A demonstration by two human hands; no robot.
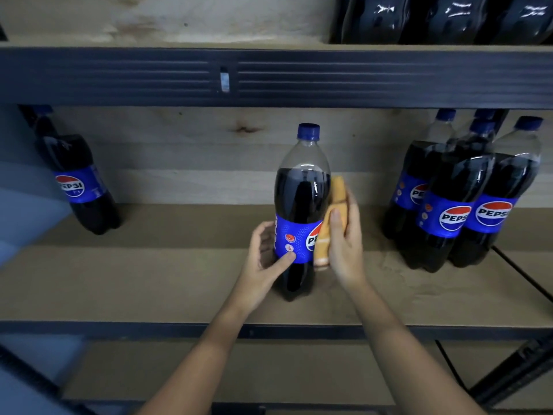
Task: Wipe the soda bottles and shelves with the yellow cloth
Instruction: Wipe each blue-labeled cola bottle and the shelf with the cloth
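Soda bottle (302, 205) standing upright at the middle of the shelf (149, 280), blue cap on. Left hand (264, 259) clamped round its lower label, thumb across the front. Right hand (344, 241) presses a folded yellow cloth (329, 223) against the bottle's right side, its grip closed on the cloth. One more bottle (79, 187) stands far left; a cluster of bottles (457, 199) stands at right. Upper shelf (269, 77) carries wrapped bottles (449, 19) at far right.
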